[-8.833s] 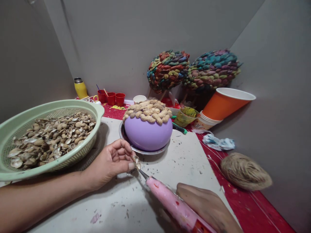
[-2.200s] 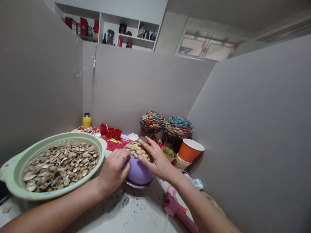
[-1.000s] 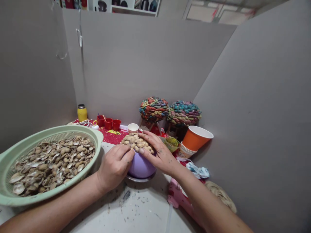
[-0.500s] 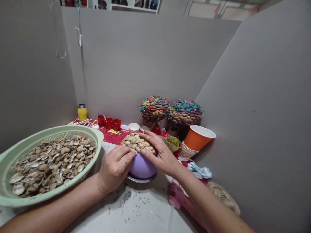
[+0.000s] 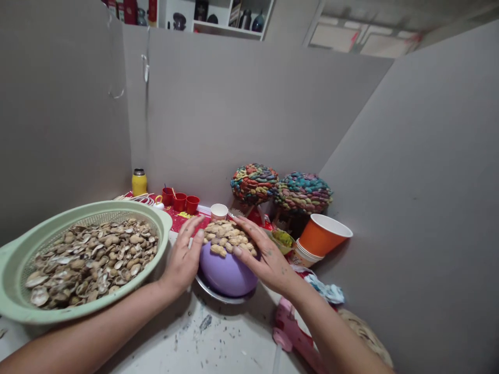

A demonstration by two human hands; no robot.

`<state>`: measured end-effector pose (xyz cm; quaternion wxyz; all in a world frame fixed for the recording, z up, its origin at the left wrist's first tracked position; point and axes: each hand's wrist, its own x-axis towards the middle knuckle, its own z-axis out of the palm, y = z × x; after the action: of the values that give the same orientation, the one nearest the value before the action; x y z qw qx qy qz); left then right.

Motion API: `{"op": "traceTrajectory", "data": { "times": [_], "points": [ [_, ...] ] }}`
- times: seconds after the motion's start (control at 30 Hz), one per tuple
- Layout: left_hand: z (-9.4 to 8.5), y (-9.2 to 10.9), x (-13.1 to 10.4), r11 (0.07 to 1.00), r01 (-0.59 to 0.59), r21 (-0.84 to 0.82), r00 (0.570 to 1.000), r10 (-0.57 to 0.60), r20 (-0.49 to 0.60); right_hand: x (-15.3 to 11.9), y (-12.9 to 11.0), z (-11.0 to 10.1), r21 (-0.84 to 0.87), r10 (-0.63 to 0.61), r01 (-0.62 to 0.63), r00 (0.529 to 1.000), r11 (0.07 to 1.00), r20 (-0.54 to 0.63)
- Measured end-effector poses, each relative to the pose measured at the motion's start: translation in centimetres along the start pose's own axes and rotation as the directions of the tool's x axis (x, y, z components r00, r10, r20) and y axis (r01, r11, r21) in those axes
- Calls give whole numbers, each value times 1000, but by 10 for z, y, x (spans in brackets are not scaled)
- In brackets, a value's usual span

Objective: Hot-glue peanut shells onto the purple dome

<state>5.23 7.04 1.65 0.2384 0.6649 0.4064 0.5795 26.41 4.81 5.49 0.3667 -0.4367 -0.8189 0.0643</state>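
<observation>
A purple rounded form [image 5: 228,272], its top covered with peanut shells [image 5: 230,236], rests in a shallow metal dish [image 5: 222,298]. One shell sits lower than the others on the near side of the purple surface. My left hand [image 5: 185,257] is beside the left side of the form, fingers stretched out and nothing in it. On the right, my right hand [image 5: 267,254] lies spread against the shells, its thumb near the lower edge of the covered part.
A green basket [image 5: 166,221] of shells stands at the left. Behind are red cups [image 5: 180,202], a white cup [image 5: 219,211], a yellow bottle [image 5: 139,183] and two colourful domes [image 5: 254,183]. Orange cup [image 5: 325,235] and pink glue gun [image 5: 286,324] are at the right.
My left hand has let go of the shell at the near edge, opened and moved to the left. My right hand stays against the shells. The view has shifted slightly.
</observation>
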Motion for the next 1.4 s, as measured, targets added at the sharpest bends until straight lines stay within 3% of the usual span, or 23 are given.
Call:
{"op": "traceTrajectory", "data": {
  "times": [0.13,0.23,0.33,0.4,0.77,1.0,1.4],
  "points": [
    [10,-10,0,986,108,-125,979,-84,184,-2,-8,1,-52,-1,-4,996,999,-89],
    [12,-10,-3,985,98,-144,971,-63,229,-6,-29,4,-182,-144,98,956,978,-255],
    [12,-8,-5,989,83,-120,975,-56,214,-9,-52,9,-370,-349,261,916,892,-197],
    [12,-7,-6,991,80,-112,976,-55,211,-9,-61,14,-462,-397,302,910,834,-122],
    [13,-6,-7,989,75,-128,973,-45,226,-9,-53,16,-538,-383,311,923,783,-23],
    [12,-2,-7,976,137,-170,961,-90,261,-8,-54,16,-517,-380,306,924,800,-43],
    [12,0,-7,975,135,-179,966,-89,242,-10,-56,16,-549,-355,282,935,787,-28]
  ]
}}
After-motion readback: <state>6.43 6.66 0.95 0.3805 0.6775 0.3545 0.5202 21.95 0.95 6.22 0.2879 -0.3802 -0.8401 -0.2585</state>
